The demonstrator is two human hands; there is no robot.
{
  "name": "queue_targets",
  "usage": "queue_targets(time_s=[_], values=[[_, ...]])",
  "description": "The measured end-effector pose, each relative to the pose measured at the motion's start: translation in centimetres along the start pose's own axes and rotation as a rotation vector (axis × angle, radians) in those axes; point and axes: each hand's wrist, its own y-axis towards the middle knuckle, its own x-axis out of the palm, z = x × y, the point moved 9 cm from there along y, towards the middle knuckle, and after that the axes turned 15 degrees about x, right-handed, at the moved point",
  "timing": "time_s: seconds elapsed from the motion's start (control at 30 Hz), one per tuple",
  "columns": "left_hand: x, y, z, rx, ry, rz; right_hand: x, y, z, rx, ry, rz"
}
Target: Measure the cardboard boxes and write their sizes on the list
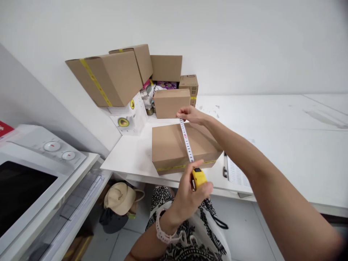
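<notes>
A closed cardboard box [170, 141] with a yellow tape strip along its near side lies at the front of the white table. My left hand [190, 192], with a pale watch band on the wrist, is wrapped round the yellow case of a tape measure [200, 177] just in front of the box. The white blade [186, 141] runs out of the case and across the box top, away from me. At the box's far edge my right hand [190, 114] pinches the blade's end between thumb and fingers.
More cardboard boxes [122, 74] stand stacked at the back left on white avocado-print boxes [138, 116]. A clipboard with a printed sheet [237, 172] lies right of the box. A microwave [40, 174] stands at left, and a beige cap [120, 197] is below the table.
</notes>
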Motion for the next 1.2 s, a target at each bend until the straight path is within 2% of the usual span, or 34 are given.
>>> queue_targets(time_s=[0.1, 0.2, 0.3, 0.47, 0.57, 0.73, 0.87, 1.0, 1.2], values=[[0.0, 0.8, 0.1, -0.030, -0.080, 0.089, 1.0, 1.3, 0.4, 0.024, -0.083, 0.025], [0.5, 0.3, -0.4, -0.062, -0.132, 0.062, 1.1, 0.0, -0.1, 0.001, -0.123, 0.025], [0.8, -0.8, -0.8, -0.065, -0.171, 0.030, 0.8, -3.4, -0.9, -0.013, -0.102, 0.029], [-0.2, -1.6, -0.8, -0.037, -0.230, 0.086, 0.2, -11.8, -1.8, -0.003, 0.069, 0.080], [-0.6, -1.5, -0.8, -0.022, -0.258, 0.121, 0.5, -14.5, -2.1, 0.010, 0.099, 0.097], [-0.4, -0.8, -1.1, 0.000, -0.275, 0.151, 0.7, -14.0, -1.5, 0.069, 0.198, 0.077], [0.2, -0.7, -1.5, -0.054, -0.287, 0.122, 0.6, -13.0, -0.8, 0.117, 0.242, 0.065], [-0.1, -0.8, -1.9, -0.103, -0.280, 0.164, 0.6, -12.6, -0.3, 0.126, 0.293, 0.046], [-0.4, -0.6, -1.3, -0.021, -0.252, 0.186, 0.4, -13.7, -0.1, 0.128, 0.256, 0.057]])
